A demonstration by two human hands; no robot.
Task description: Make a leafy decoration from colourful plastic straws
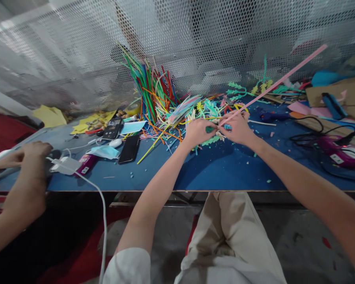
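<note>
Pink foam strip (pixel 273 83) pinched at its near end in my right hand (pixel 238 128), slanting up and away to the right.

My left hand (pixel 198 131) closes its fingertips on a small green foam piece (pixel 210 129), touching the strip's end. Both hands hover over a tangle of thin, bright plastic straws (pixel 154 88) and leaf-shaped cutouts on the matte blue table (pixel 219 169). Perforated metal mesh (pixel 106 47) backs it. I see a co-worker's hand (pixel 32 152) resting at the far left near a black phone (pixel 129 148).
</note>
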